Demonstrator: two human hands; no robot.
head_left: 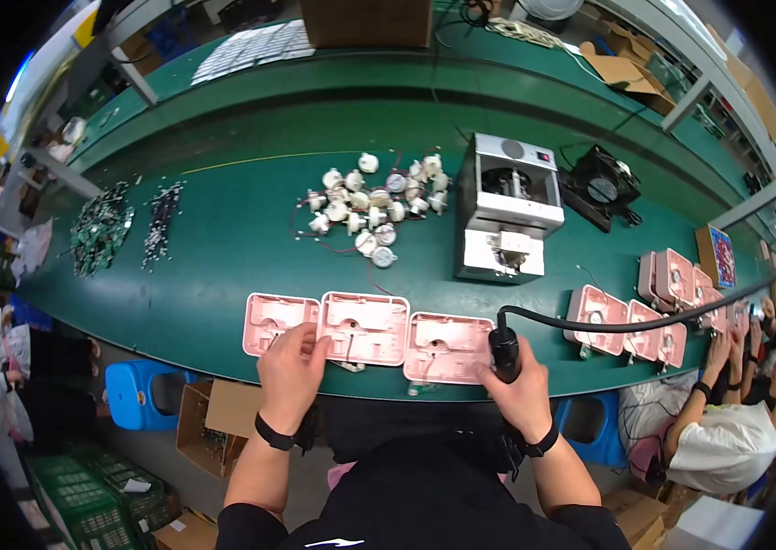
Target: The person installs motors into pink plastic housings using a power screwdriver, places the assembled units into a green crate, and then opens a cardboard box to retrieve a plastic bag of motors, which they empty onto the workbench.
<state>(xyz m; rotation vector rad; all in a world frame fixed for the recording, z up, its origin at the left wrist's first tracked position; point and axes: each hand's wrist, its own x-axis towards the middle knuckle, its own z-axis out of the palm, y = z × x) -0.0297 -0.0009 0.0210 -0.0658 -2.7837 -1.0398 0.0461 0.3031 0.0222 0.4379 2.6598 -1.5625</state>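
Note:
Three open pink plastic housings lie in a row along the bench's near edge: a left one (264,312), a middle one (379,332) and a right one (434,353). My left hand (291,371) is at the walls where the left and middle housings meet, fingers bent and closed over the edge; its fingertips are partly hidden. My right hand (521,390) is wrapped round a black corded electric screwdriver (504,353), held upright at the right housing's right end. The screwdriver's tip is hidden by the hand. Wires and small parts show inside the housings.
White motors (356,206) with wires lie beyond the housings. A grey machine (507,211) and a black fan (601,188) stand at the back right. More pink housings (599,316) sit at right, near a co-worker (727,431). Small parts (102,229) are piled far left.

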